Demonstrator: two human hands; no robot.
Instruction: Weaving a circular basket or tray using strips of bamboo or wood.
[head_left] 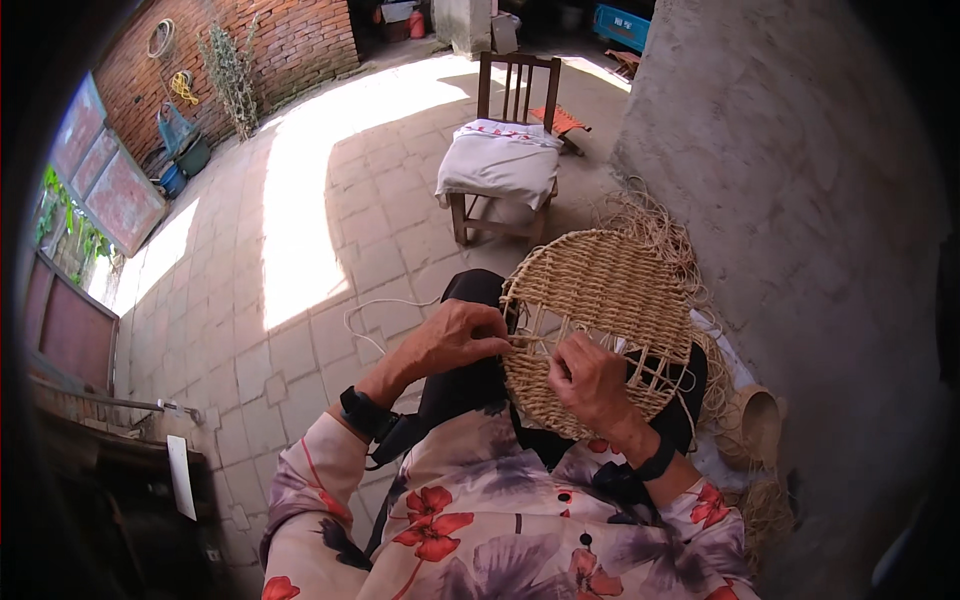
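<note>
A round panel woven from straw-coloured cord [610, 275] lies across my dark-trousered lap. Its far part and near part are densely woven, while a band between them shows bare, spaced strands. At the panel's left rim my left hand [452, 338] is closed, thumb and fingers pinching the edge by the bare strands. A thin pale cord [385, 301] loops out over the floor to the left, beside that hand. Over the middle of the bare band my right hand [592, 382] is curled closed; whatever its fingertips hold is hidden beneath them.
In front of me stands a wooden chair [517, 75] with a white cloth [500, 165] on its seat. Tangled loose cord [655, 225] and a tan cylindrical container [760, 425] lie along the grey wall [780, 200] to the right. An orange folding stool [562, 118] is behind the chair.
</note>
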